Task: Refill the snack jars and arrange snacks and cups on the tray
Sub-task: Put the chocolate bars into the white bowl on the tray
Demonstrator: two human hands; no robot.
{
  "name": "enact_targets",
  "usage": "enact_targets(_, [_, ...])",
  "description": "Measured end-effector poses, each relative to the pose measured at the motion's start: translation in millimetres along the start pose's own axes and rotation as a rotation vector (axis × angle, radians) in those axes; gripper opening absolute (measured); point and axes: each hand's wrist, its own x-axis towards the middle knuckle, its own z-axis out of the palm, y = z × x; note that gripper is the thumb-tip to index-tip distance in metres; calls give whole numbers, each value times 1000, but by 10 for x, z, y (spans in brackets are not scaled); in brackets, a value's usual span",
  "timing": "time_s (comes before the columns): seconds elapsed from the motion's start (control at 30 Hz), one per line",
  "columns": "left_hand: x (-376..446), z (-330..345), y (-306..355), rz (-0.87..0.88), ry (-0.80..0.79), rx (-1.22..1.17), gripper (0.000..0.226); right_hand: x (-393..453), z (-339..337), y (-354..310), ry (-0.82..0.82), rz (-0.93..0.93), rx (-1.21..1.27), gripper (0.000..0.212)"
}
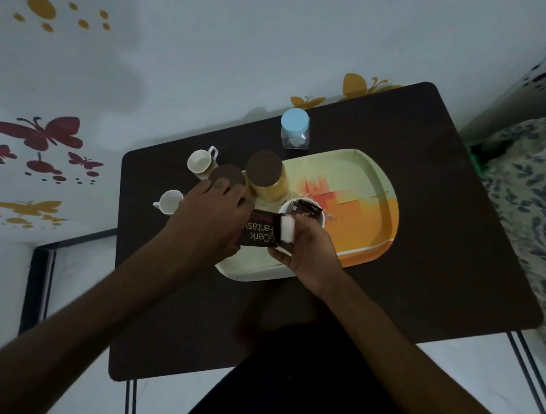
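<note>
In the centre of the frame both hands hold a dark biscuit box [260, 234] above the near part of the tray [371, 182]. The left hand [209, 216] grips the box at its left end, fingers curled around it. The right hand [305, 251] pinches a white inner tray [287, 229] that sticks out of the right end of the box. Just behind the right hand a white bowl [318, 218] stands on the tray with dark packets inside. Further back, two jars with brown lids stand side by side, one [227, 176] at the tray's left edge, the other [264, 173] on the tray. Left of them, on the tabletop [445, 222], are two white cups [199, 161] [169, 201]. Farthest, a jar with blue lid [294, 127] stands on the tabletop behind the tray.
</note>
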Motion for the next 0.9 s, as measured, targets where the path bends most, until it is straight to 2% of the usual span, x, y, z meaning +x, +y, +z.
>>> enact_targets(0.07, [-17,48,-12,8,27,-18,67,-15,-12,19,-22,5,-76,47])
enact_targets(0.13, [-21,72,-22,4,5,-28,69,2,-5,57,-12,-1,-153,48])
enact_targets(0.2, [-21,78,-25,0,2,-56,70,43,23,86,41,-10,-150,43])
enact_targets(0.27, [-10,86,-44,0,8,-71,72,66,40,85,78,-5,-125,48])
enact_targets(0.4, [6,114,-78,8,30,-86,67,69,51,96,42,11,-157,54])
enact_targets(0.53, [18,115,-59,13,76,-104,65,92,113,104,-34,9,-265,82])
enact_targets(0.77, [-1,141,-116,20,86,-135,68,162,113,128,-56,-55,-469,77])
enact_targets(0.9, [14,168,-116,22,106,-166,66,174,109,144,-40,-38,-323,84])
